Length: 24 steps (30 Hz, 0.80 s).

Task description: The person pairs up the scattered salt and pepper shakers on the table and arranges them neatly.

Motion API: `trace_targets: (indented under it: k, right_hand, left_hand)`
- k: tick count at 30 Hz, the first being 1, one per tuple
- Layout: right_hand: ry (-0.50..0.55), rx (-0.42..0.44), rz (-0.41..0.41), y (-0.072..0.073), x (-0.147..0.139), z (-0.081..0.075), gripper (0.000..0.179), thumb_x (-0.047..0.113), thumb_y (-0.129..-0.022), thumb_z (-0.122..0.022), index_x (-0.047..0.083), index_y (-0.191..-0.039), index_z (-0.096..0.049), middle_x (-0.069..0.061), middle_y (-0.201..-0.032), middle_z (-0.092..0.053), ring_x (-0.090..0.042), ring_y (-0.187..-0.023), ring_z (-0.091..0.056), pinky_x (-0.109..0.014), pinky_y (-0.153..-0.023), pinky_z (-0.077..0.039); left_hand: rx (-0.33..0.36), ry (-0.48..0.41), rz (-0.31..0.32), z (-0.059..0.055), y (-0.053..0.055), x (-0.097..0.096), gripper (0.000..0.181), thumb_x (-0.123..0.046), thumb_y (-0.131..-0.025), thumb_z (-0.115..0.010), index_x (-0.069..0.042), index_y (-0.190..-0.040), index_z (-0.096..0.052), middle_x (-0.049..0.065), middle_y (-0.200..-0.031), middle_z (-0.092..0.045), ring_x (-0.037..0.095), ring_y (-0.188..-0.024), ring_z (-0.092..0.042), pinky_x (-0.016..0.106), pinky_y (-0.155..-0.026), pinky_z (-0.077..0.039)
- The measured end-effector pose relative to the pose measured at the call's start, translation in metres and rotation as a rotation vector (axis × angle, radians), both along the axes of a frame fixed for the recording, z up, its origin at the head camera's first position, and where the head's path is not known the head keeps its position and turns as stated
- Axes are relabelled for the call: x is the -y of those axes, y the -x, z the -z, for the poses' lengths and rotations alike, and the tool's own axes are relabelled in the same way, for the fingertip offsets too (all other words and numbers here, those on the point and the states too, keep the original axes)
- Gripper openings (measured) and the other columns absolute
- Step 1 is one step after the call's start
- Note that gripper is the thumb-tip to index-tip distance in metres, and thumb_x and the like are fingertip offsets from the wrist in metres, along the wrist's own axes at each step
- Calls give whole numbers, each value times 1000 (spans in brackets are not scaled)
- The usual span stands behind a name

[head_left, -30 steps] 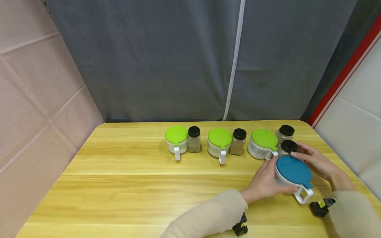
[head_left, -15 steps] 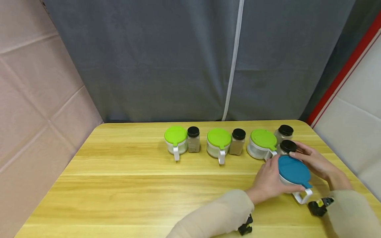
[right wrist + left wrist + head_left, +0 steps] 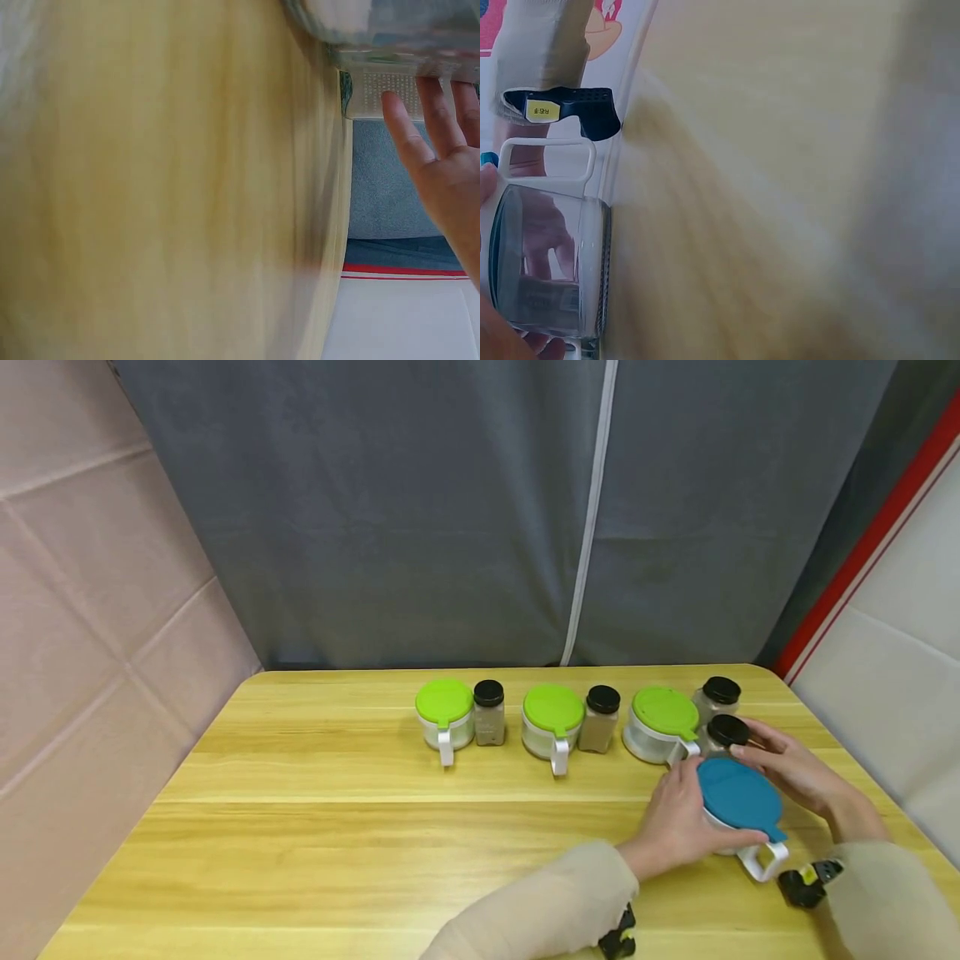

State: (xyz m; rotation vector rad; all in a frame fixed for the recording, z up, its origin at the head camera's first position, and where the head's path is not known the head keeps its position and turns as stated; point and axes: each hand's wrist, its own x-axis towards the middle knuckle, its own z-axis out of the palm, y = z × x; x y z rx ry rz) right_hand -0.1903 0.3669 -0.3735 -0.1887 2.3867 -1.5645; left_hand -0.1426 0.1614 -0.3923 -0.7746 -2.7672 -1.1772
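A clear seasoning jar with a blue lid (image 3: 741, 793) and white handle stands at the table's right. My left hand (image 3: 678, 827) grips it from the left, thumb across the front near the handle. In the left wrist view the jar's handle (image 3: 551, 180) and glass body show, with the right hand visible through the glass. Just behind it is a black-capped spice jar (image 3: 727, 729). My right hand (image 3: 806, 772) holds this one from the right, thumb in front, fingers behind. In the right wrist view those fingers (image 3: 405, 131) lie against a jar; its cap is out of view.
A row of green-lidded seasoning jars stands along the back: left (image 3: 444, 702), middle (image 3: 553, 708) and right (image 3: 665, 712). Black-capped spice jars (image 3: 490, 714) (image 3: 600, 720) (image 3: 720, 691) stand beside them. A grey curtain (image 3: 420, 527) hangs behind the wooden table (image 3: 337, 827).
My left hand has shifted slightly right around the blue-lidded jar, its thumb sliding toward the handle. My right hand and the spice jar have hardly moved.
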Motion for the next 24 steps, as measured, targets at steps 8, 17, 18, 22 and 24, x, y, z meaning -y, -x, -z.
trace_targets:
  k: [8, 17, 18, 22, 24]
  right_hand:
    - [-44, -59, -9, -3, 2, 0, 60, 21, -94, -42, 0, -139, -8, -25, -135, -16, 11, -93, -41, -31, -87, -41]
    - [-121, -107, 0, -6, 8, -2, 60, 25, -94, -41, -1, -138, -10, -30, -136, -13, -10, -105, -40, -39, -87, -40]
    - [-125, -109, 2, -7, 9, -3, 61, 26, -94, -41, -2, -139, -9, -30, -136, -11, -18, -108, -38, -44, -88, -38]
    - [-143, -120, 18, -9, 10, -5, 65, 28, -94, -42, -2, -139, -7, -31, -138, -5, -44, -116, -24, -58, -89, -28]
    - [-149, -129, 29, -11, 11, -6, 66, 29, -93, -43, -2, -139, -6, -31, -139, -3, -51, -117, -17, -66, -86, -21]
  left_hand:
    - [31, -58, 11, 3, -3, 7, 97, -57, -61, -71, -19, -136, -23, -10, -121, -39, 3, -103, -43, 18, -76, -40]
    - [54, -87, 19, 4, -7, 19, 97, -55, -59, -73, -22, -136, -23, -11, -120, -40, 4, -101, -45, 19, -74, -42]
    - [58, -84, 20, 4, -7, 21, 96, -55, -59, -72, -22, -136, -24, -11, -120, -40, 4, -101, -45, 19, -74, -42]
    - [53, -73, 39, 1, -9, 28, 94, -56, -59, -72, -21, -134, -27, -12, -119, -40, 3, -100, -45, 19, -74, -42]
    - [46, -74, 56, 0, -10, 32, 93, -56, -59, -73, -20, -132, -28, -13, -117, -41, 2, -99, -45, 18, -74, -41]
